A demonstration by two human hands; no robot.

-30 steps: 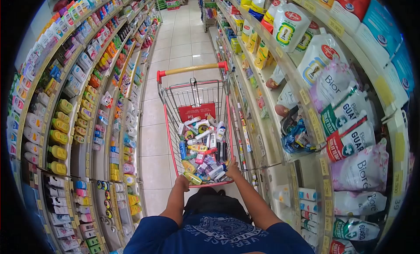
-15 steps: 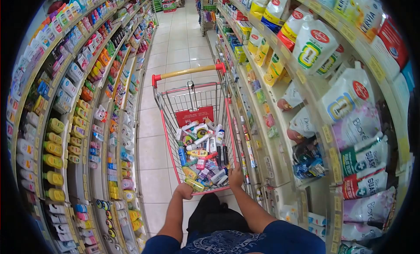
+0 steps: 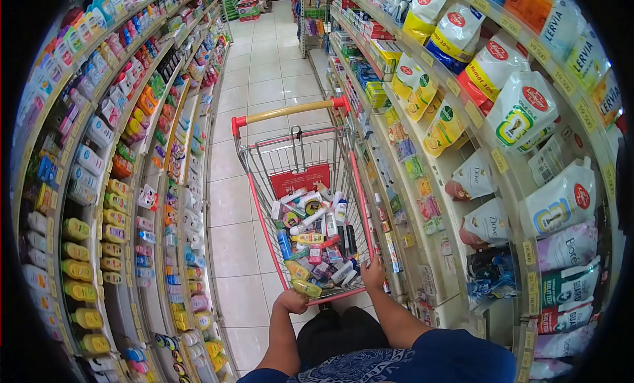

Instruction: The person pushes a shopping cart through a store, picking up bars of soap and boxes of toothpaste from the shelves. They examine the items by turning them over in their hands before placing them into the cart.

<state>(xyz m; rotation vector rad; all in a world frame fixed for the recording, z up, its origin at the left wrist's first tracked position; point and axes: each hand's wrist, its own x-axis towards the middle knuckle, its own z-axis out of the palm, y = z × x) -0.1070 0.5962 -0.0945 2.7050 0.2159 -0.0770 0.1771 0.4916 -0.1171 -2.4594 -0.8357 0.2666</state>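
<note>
A wire shopping cart (image 3: 300,179) with red side rails stands right in front of me, its yellow-and-red handlebar (image 3: 290,110) at the far end. My left hand (image 3: 294,301) is closed around the near left corner of its rim, beside a yellow-green bottle (image 3: 306,287). On the near right corner, my right hand (image 3: 373,273) grips the red rail. Bottles, tubes and small packs lie heaped in the basket, among them a yellow bottle (image 3: 308,238), a blue can (image 3: 284,244) and a dark bottle (image 3: 351,239).
Tall shelves line both sides of the tiled aisle (image 3: 241,211). Yellow bottles (image 3: 80,291) fill part of the left shelves. Refill pouches (image 3: 522,109) bulge over the right shelf edges, close to the cart. Boxes (image 3: 249,6) stand at the far end.
Shelf goods on both sides have slid nearer and lower in view as the cart and I advance along the aisle. The cart sits slightly lower and further right; both hands keep their hold.
</note>
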